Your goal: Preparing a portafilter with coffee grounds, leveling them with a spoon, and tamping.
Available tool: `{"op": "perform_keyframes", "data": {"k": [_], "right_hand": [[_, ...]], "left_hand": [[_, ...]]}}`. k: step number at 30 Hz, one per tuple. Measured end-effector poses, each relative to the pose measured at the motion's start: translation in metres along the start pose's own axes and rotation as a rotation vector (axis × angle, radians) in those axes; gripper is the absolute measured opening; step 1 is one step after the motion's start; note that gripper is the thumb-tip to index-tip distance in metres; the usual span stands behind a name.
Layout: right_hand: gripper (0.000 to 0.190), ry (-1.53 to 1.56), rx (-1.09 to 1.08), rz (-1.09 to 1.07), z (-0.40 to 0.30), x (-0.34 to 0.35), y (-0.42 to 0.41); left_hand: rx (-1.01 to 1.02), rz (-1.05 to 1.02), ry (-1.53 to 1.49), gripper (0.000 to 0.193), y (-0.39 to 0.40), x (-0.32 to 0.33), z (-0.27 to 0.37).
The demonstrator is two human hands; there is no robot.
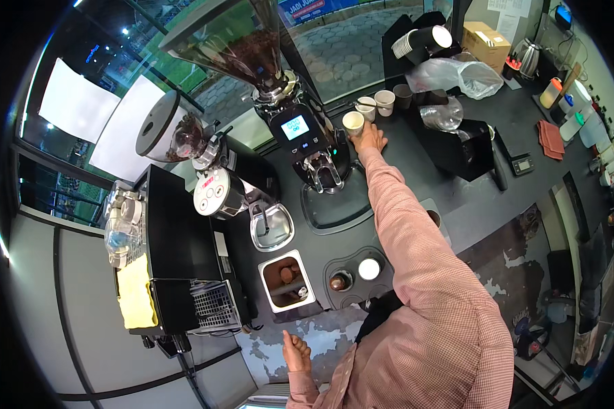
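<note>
My right hand (369, 139) reaches across the dark counter with its fingers around the lower side of a small paper cup (353, 121). The cup's base is hidden behind the fingers. Just beyond it stand two similar cups, a nearer one (366, 109) with a thin dark utensil at its rim and a farther one (385, 104), then a dark cup (402, 96). Left of this hand is a black coffee grinder (307, 122) with a lit display and beans in its hopper. Low in the view, my left hand (297, 353) is curled with its thumb raised, apart from everything.
A second grinder (220, 189) stands left, by a black machine (171, 245) with a yellow cloth (135, 294). Nearer me are a steel bin (286, 281) and a tamper (341, 281) in a holder. A black box-like container (460, 145) and a scale (517, 156) sit right.
</note>
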State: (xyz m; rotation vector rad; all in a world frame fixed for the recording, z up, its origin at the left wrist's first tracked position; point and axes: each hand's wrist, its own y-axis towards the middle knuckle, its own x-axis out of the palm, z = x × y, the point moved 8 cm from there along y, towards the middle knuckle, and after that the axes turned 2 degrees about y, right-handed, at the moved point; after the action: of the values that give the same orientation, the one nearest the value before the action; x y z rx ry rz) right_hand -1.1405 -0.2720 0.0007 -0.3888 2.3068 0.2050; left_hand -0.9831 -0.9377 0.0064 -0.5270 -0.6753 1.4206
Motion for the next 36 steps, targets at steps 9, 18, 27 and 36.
{"op": "perform_keyframes", "data": {"k": [9,18,27,36], "right_hand": [[0.057,-0.062,0.086,-0.151,0.009,-0.028,0.015],[0.032,-0.257,-0.384,-0.054,-0.060,-0.175,0.000],[0.133,-0.204,-0.105,0.325,0.095,-0.357,-0.121],[0.121,0.069,-0.122,0.362,0.138,-0.336,-0.109]], "left_hand": [[0.018,-0.061,-0.019,0.052,0.004,0.021,-0.002],[-0.003,-0.055,-0.007,0.051,0.009,0.036,-0.014],[0.094,-0.168,0.193,0.053,-0.005,0.092,0.023],[0.106,-0.243,0.472,0.054,-0.027,0.165,0.036]]}}
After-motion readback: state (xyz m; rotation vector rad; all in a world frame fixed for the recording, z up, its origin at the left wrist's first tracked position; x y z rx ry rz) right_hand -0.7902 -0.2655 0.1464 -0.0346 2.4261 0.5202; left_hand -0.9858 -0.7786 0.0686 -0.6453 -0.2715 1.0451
